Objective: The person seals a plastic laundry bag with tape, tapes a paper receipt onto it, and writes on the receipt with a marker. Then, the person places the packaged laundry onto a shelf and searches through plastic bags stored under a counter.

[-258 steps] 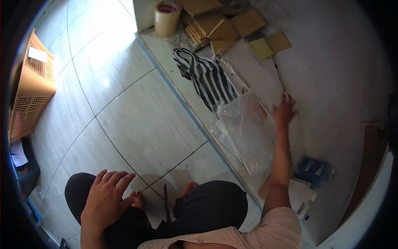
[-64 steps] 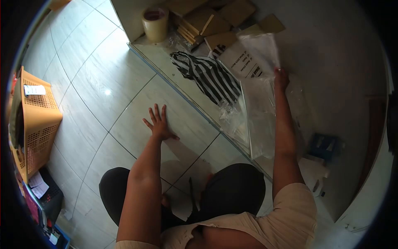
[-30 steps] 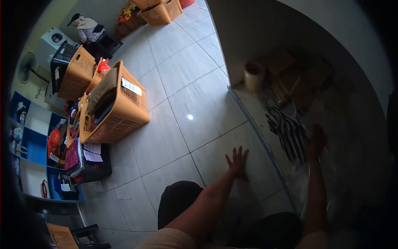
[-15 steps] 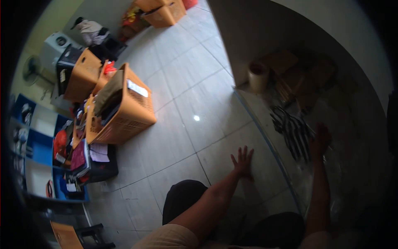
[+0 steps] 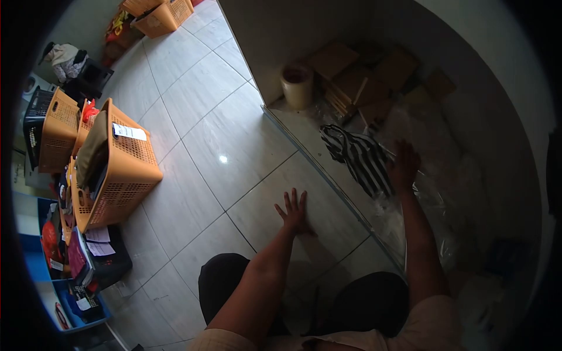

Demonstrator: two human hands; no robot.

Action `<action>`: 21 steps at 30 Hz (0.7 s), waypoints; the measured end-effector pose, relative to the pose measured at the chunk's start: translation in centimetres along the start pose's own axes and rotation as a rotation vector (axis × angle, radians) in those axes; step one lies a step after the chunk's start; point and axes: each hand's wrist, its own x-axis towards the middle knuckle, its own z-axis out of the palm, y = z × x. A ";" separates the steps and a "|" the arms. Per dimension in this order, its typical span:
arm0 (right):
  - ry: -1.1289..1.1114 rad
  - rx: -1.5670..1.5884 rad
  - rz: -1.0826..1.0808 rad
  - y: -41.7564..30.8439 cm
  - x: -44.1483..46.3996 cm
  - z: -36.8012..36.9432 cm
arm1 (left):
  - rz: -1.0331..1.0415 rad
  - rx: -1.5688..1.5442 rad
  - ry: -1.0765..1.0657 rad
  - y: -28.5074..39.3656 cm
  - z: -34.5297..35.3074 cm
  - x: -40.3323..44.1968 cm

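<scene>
My left hand (image 5: 296, 214) presses on the floor tiles with its fingers spread and nothing in it. Over clear plastic packaging (image 5: 430, 222) in the dim recess is my right hand (image 5: 404, 166); its fingers look extended, but shadow hides whether they grip the plastic. Just left of that hand lies a black-and-white striped bag (image 5: 358, 157). Behind the bag are flat brown cardboard pieces (image 5: 345, 76) in a loose pile, and a wide roll of tape (image 5: 297, 86) stands upright beside them.
Orange baskets (image 5: 126, 169) with clothes stand at the left, by a dark crate (image 5: 114, 257) with papers. A person (image 5: 65, 63) sits far back at the upper left. A raised metal edge (image 5: 316, 167) separates floor and recess. A dim blue object (image 5: 508, 256) lies at the right.
The view swung left toward the room, then partly back toward the recess. My left hand went from over my knee down to the floor. A white printed sheet seen earlier is no longer distinct.
</scene>
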 end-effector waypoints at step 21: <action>0.034 0.006 -0.016 0.2 0.0 0.1 | -0.011 -0.020 -0.008 0.6 -0.4 -0.3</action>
